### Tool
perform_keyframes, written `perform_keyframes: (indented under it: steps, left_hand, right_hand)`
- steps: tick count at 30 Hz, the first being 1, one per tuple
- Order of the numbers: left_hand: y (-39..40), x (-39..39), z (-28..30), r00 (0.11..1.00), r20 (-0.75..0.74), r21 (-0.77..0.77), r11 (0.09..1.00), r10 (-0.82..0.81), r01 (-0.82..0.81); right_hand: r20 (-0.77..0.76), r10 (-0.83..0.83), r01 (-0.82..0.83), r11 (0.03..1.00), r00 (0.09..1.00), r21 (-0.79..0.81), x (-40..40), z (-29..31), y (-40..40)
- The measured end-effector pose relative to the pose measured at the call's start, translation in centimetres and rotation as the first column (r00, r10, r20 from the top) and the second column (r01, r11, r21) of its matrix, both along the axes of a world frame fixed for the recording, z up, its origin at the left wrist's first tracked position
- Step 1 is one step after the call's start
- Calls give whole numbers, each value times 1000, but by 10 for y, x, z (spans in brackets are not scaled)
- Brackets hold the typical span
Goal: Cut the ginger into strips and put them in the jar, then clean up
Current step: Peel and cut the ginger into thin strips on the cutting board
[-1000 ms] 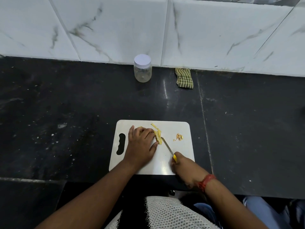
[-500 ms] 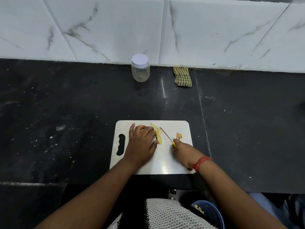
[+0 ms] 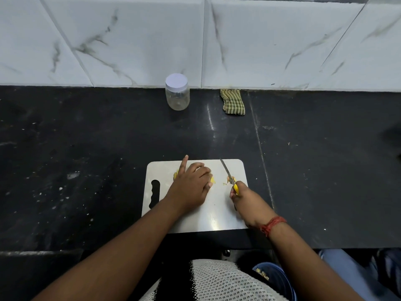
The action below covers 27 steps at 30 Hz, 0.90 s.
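Note:
A white cutting board [image 3: 217,216] lies at the front edge of the black counter. My left hand [image 3: 191,183] covers the yellow ginger strips [image 3: 213,180] on it, fingers curled over them, little finger sticking out; only bits of ginger show at its sides. My right hand [image 3: 247,200] grips the yellow handle of a small knife [image 3: 226,171], whose blade points away over the board's right part, apart from the ginger. A few ginger scraps [image 3: 230,180] lie under the blade. The clear jar [image 3: 177,92] with its white lid on stands by the wall.
A folded green checked cloth [image 3: 232,102] lies by the wall, right of the jar. A blue bin [image 3: 275,279] with scraps sits below the counter edge near my right arm. The black counter [image 3: 86,148] carries white specks.
My right hand moved the knife right, away from the ginger strips, the blade now lifted over the scraps. My left hand slid over the strips and now covers most of them.

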<state>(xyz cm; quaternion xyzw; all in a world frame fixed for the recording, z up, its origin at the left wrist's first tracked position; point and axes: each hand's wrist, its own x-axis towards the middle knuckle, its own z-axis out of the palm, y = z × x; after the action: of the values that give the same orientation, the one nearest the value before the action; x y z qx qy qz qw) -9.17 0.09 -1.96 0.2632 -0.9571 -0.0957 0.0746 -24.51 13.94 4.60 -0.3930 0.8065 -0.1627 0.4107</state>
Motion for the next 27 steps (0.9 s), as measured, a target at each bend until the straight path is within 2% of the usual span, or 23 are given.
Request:
perform_keyframes:
  steps: [8,19,27]
  left_hand:
    - [9,8,-4,993,-38,-47,992,-115,113]
    - [11,6,-11,999,-23,-90,995,29,-31]
    - [12,8,-8,975,-155,35,987,158,-155]
  right_hand:
    - [54,-77,79,997,996,-26,-2,4,3]
    - [93,-94,97,995,991,-30,3,4,2]
    - [93,-99,103,994,991,-31,3,5,9]
